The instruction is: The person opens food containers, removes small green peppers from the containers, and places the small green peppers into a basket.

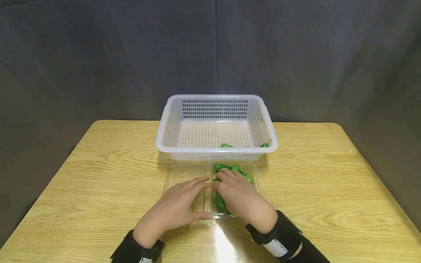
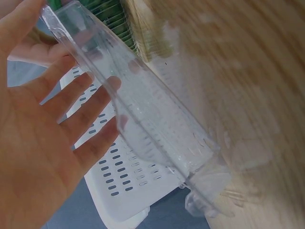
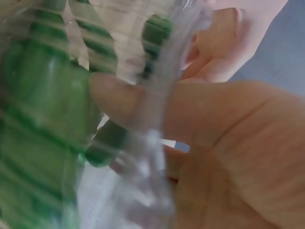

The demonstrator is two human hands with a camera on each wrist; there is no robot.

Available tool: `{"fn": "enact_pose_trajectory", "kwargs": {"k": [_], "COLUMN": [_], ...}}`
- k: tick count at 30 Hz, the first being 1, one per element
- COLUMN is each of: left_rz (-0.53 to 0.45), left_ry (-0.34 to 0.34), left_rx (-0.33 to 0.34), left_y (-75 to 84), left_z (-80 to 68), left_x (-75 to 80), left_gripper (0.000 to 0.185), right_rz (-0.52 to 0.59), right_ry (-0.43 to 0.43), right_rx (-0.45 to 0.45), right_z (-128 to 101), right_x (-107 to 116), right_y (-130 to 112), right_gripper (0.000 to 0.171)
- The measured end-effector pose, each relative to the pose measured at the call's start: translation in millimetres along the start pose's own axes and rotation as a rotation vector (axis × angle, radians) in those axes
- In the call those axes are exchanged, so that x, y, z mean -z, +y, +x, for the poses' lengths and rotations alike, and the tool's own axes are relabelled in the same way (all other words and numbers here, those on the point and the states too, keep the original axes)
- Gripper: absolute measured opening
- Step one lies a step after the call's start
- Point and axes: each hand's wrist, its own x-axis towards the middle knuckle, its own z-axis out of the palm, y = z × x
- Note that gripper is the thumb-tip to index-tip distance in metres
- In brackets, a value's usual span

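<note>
Peppers (image 1: 221, 204) lying in clear plastic box (image 1: 223, 216) under right hand (image 1: 241, 197)

At left, a person's left hand (image 1: 175, 204), a black strap (image 1: 138, 246) circling its wrist, is hovering over the box's clear lid (image 1: 187, 170); its fingers are spreading loosely, released, and pointing toward the seam between lid and box. Just behind, at center, a white basket (image 1: 215, 149) is standing on the wooden table (image 1: 82, 190), two green peppers (image 1: 227, 145) showing inside, near its front wall. To the right of the lid, the box is holding several green peppers, lying at differing angles. Farthest right, the right hand is resting among them, fingers bending downward; whether they are grasping a pepper, one cannot tell. A black band (image 1: 279, 233) is wrapping that wrist.
</note>
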Motion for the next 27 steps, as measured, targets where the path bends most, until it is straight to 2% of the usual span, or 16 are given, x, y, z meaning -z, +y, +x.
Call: {"fn": "enact_pose_trajectory", "kwargs": {"k": [7, 17, 27], "left_rz": [-0.008, -0.012, -0.038], "left_ry": [0.004, -0.005, -0.008], "left_rx": [0.006, 0.012, 0.025], "left_y": [0.2, 0.9, 1.6], "left_z": [-0.1, -0.3, -1.0], "left_x": [0.4, 0.2, 0.9], "left_gripper": [0.08, 0.081, 0.088], "right_rz": [-0.018, 0.028, 0.022], "right_ry": [0.04, 0.007, 0.034], "right_rx": [0.031, -0.013, -0.003], "right_z": [4.4, 6.7, 6.6], "right_x": [-6.1, -9.3, -10.2], "right_y": [6.1, 8.2, 9.2], "right_gripper": [0.023, 0.022, 0.022]}}
